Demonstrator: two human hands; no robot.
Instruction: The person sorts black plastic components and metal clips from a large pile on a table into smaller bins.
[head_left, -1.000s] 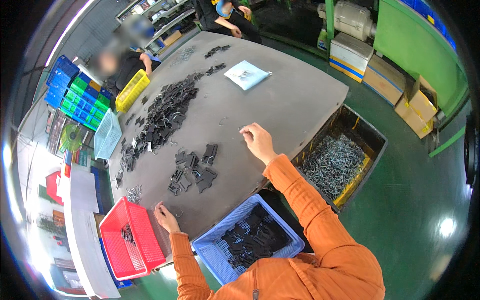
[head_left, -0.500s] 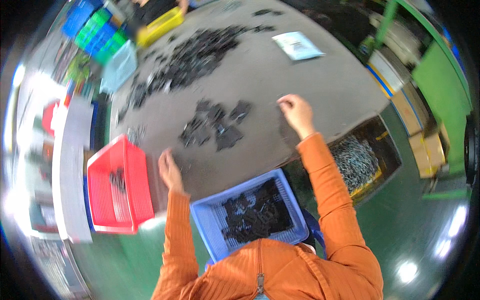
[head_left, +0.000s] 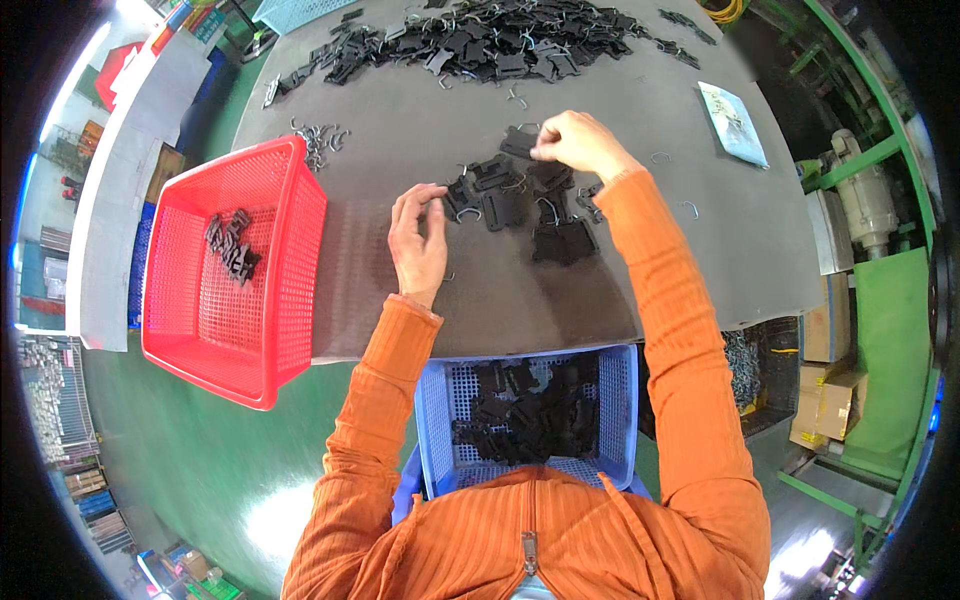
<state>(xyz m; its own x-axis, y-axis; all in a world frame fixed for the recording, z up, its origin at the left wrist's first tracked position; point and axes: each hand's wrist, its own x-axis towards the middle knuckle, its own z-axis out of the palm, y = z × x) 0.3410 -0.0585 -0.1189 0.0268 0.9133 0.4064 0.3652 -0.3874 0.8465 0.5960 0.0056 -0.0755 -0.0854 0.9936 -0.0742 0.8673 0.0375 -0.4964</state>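
My left hand (head_left: 418,240) hovers at the left edge of a small group of black plastic pieces (head_left: 503,208), fingers loosely bent and thumb apart, nothing visible in it. Thin metal hooks (head_left: 468,213) lie among these flat pieces. At the group's far side, my right hand (head_left: 585,145) is closed in a pinch at the edge of one black plastic piece (head_left: 518,142); its fingertips partly cover the contact. Close in front of my body, a blue plastic basket (head_left: 627,420) holds many more black pieces.
A red basket (head_left: 295,270) with a few black parts stands left, beside loose metal hooks (head_left: 318,142). Across the far tabletop spreads a large heap of black pieces (head_left: 500,42). A pale blue packet (head_left: 735,125) lies right. Below the table's right edge sits a bin of metal hooks (head_left: 742,368).
Both hands have moved in to the small group of black pieces, from apart on either side. My right hand now pinches at a piece. The view has also shifted.
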